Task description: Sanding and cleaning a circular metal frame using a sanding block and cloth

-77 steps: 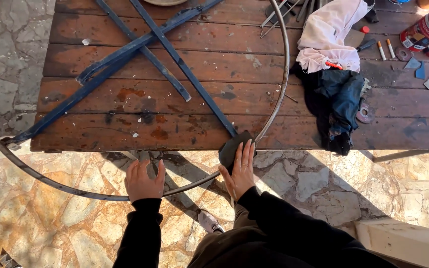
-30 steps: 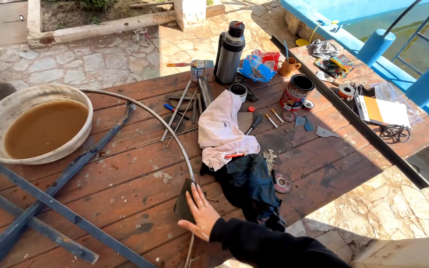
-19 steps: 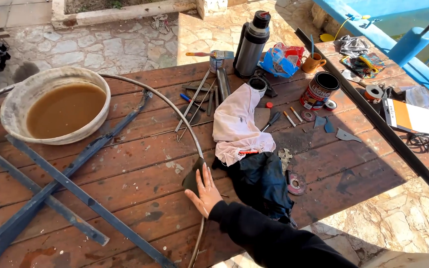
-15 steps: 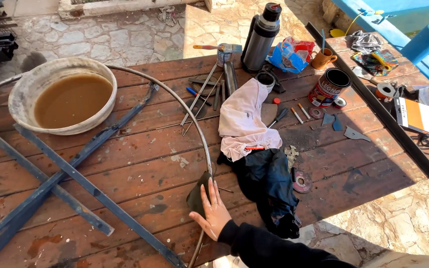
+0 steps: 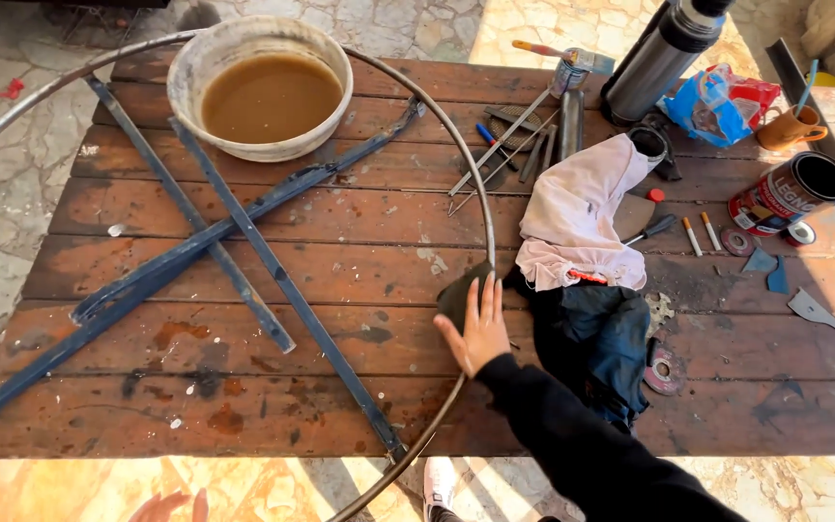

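My right hand (image 5: 476,329) presses a dark sanding pad (image 5: 460,290) against a large thin metal ring (image 5: 491,222) that lies across a worn wooden table (image 5: 244,406). The fingers lie flat over the pad and the ring's right side. My left hand (image 5: 168,507) shows only as fingertips at the bottom edge, below the table's near edge, holding nothing that I can see. Blue metal bars (image 5: 244,242) cross one another inside the ring.
A round basin of brown liquid (image 5: 261,89) sits at the back. Right of the ring lie a white cloth (image 5: 582,213), a dark cloth (image 5: 596,348), a flask (image 5: 659,58), a paint can (image 5: 790,193), a mug (image 5: 792,126), rods and small tools.
The view has swung left so the whole table and ring show. My right hand stays on the pad at the ring. The left hand's fingertips have come into view at the bottom.
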